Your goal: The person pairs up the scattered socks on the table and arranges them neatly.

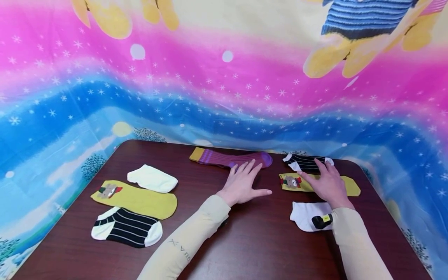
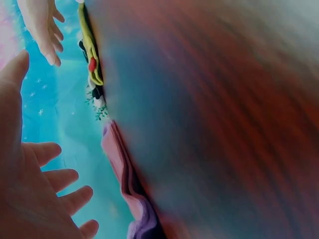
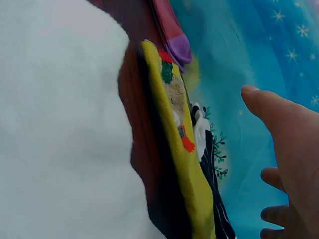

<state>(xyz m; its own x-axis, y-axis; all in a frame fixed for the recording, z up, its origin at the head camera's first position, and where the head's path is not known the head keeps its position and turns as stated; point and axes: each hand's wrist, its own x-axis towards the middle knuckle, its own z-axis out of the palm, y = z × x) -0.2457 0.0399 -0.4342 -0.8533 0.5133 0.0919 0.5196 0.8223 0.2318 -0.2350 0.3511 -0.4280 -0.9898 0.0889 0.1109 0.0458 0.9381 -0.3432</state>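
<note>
My left hand [image 1: 241,186] has its fingers spread and holds nothing. Its fingertips overlap the purple sock with a yellow cuff [image 1: 213,157] in the head view; the left wrist view shows the palm [image 2: 35,189] raised beside that sock [image 2: 127,174]. Fingers also apart, my right hand [image 1: 330,188] hovers over a yellow sock with a bear picture [image 1: 351,186]. Behind this lies a black striped sock with white ends [image 1: 304,163], and in front a white sock [image 1: 304,216], partly covered by the wrist. In the right wrist view the yellow sock [image 3: 172,124] stretches beside the empty hand [image 3: 299,159].
Three socks lie at the table's left: a white one [image 1: 154,179], a yellow bear one [image 1: 147,200] and a black striped one [image 1: 129,227], slightly overlapping. A patterned cloth [image 1: 217,93] hangs behind the brown table [image 1: 252,241]. A small black device [image 1: 322,221] sits at my right wrist.
</note>
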